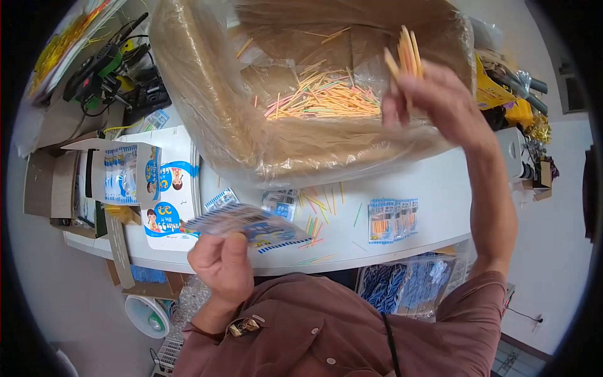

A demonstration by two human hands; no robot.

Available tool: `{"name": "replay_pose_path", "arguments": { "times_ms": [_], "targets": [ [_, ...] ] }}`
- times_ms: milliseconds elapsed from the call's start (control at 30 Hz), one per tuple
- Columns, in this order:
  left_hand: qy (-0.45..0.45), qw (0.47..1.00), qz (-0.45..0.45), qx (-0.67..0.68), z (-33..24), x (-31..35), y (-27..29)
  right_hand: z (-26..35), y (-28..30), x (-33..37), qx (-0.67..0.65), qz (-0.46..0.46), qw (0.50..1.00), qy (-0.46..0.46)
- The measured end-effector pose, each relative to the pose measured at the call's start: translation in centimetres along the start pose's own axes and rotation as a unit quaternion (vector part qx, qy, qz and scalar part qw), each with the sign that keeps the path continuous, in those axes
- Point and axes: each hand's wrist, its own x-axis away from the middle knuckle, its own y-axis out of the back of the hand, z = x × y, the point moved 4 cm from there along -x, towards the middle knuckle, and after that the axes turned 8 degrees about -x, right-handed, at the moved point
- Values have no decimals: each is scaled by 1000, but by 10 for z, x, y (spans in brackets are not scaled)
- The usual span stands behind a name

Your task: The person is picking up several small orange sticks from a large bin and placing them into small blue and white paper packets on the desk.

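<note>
Between the thumb and fingers of my left hand [221, 264] is a flat plastic packet [251, 227], clear and blue with striped ends, held tilted above the table's front edge. My right hand [440, 100] is raised over the right side of a big plastic-lined cardboard box [213, 125], somewhat blurred. It grips a small bunch of thin sticks [409, 53], pale orange and pink, pointing upward. Inside the box lies a heap of similar coloured sticks [339, 97]. Loose sticks [317, 207] are scattered on the white table [440, 182] between my hands.
Filled packets [393, 220] lie in a row on the table's right. Two more packets sit beneath the held one. At left stand an open carton of packets [122, 173] and printed white card sheets [169, 235]. Below the table is a bag of blue strands [408, 283].
</note>
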Motion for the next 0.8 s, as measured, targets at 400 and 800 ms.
{"name": "replay_pose_path", "arguments": {
  "times_ms": [400,800],
  "targets": [
    [228,882,409,44,-11,15,-111,-165,-211,111,-599,157,774,-132],
    [228,972,47,37,48,28,-50,-231,-152,108,-103,-345,932,45]
  ]
}}
